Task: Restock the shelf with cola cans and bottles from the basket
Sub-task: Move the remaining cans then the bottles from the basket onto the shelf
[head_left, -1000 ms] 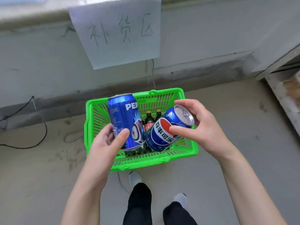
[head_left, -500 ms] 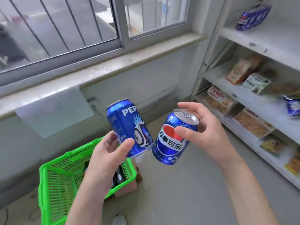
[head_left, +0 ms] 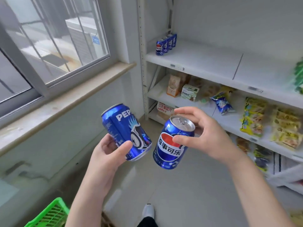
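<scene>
My left hand (head_left: 108,151) grips a blue cola can (head_left: 124,130) with white lettering, tilted left. Gripped by my right hand (head_left: 206,138) near its top is a second blue cola can (head_left: 172,145) with a red and white logo, lid towards me. Both cans are in mid-air at chest height, a little apart. The white shelf (head_left: 196,63) stands ahead on the right; a row of blue cans (head_left: 165,44) sits at the left end of its upper board. Only a corner of the green basket (head_left: 49,213) shows at the bottom left; its contents are out of view.
Lower shelf boards hold snack packets (head_left: 252,118) and small boxes (head_left: 173,86). A window with a stone sill (head_left: 65,102) fills the left. The grey floor (head_left: 180,190) lies between me and the shelf, with my shoe (head_left: 148,210) on it.
My view has swung up and right from the basket to the shelf. Both hands carried their cans along; the basket slid to the bottom left corner.
</scene>
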